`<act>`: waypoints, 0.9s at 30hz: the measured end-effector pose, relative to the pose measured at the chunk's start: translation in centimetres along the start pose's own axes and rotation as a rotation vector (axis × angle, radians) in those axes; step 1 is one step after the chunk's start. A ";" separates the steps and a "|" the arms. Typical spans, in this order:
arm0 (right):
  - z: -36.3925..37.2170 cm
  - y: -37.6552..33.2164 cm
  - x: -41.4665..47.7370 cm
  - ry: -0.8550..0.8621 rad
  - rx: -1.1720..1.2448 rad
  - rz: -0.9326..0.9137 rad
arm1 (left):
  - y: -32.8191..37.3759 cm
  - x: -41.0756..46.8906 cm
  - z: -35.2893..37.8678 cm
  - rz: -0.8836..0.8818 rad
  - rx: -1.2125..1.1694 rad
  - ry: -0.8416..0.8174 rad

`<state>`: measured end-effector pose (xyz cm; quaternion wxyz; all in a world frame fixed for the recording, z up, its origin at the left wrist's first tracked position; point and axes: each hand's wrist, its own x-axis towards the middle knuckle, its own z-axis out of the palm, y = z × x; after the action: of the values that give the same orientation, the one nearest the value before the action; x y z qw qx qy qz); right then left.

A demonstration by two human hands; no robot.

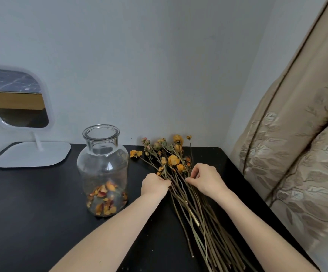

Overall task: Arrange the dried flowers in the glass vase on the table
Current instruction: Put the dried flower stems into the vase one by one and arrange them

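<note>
Both the left hand point(154, 185) and right hand point(205, 179) curl their fingers around dried flower stems point(180, 185) lying on the black tabletop point(31, 203) beside the upright glass vase point(102, 169).

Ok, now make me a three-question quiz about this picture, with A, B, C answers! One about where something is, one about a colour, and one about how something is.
1. Where do the dried flowers lie, compared with the glass vase?
A) inside it
B) on the black table, to its right
C) on top of it

2. What colour are most flower heads?
A) blue
B) purple
C) yellow-orange

3. How is the glass vase?
A) upright, with loose petals at the bottom
B) tipped on its side
C) full of stems

Answers: 1 B, the stems lie flat on the table beside the vase; 2 C, the blooms look yellow-orange; 3 A, it stands with its open mouth up and only petals inside.
</note>
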<state>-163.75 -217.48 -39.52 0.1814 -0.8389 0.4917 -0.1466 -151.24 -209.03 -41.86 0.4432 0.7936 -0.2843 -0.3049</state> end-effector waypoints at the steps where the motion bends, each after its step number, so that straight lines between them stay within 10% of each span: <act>1: 0.0 0.0 0.1 0.001 -0.004 -0.001 | 0.0 0.0 -0.1 0.005 -0.005 0.003; 27: -0.2 -1.2 3.0 0.002 -0.038 0.163 | 0.0 -2.1 -2.6 0.175 -0.064 0.013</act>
<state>-161.46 -219.65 -38.62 0.1763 -0.7992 0.5614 -0.1228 -150.75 -206.14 -40.24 0.4950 0.7531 -0.3401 -0.2687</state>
